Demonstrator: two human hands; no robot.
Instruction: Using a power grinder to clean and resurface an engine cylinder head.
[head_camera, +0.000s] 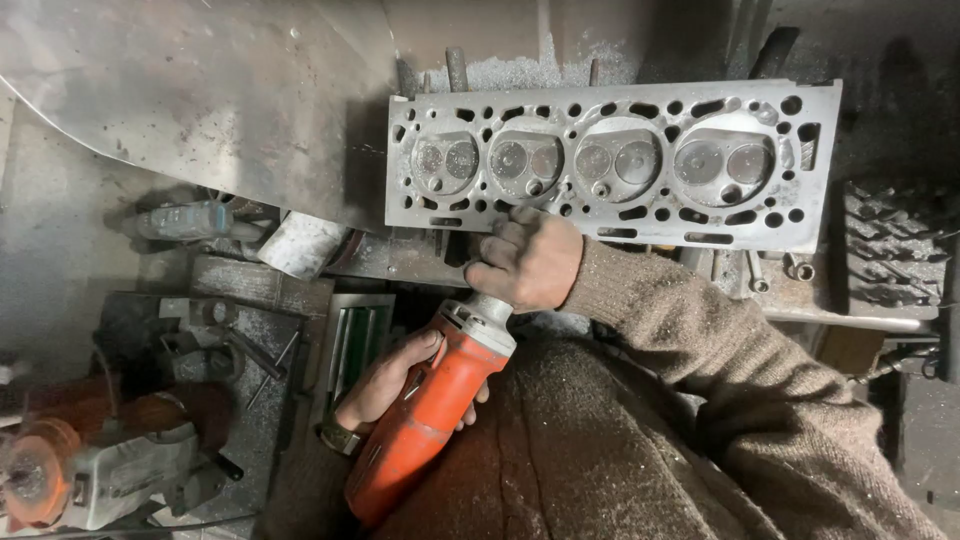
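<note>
Below the grey cylinder head (612, 165) lying on the cluttered surface (60, 230), the left hand (385, 385) has its grip wrapped around the orange angle grinder (425, 420) body; the right hand (525, 260) closes over the tool's head, apparently touching the casting's lower edge.
</note>
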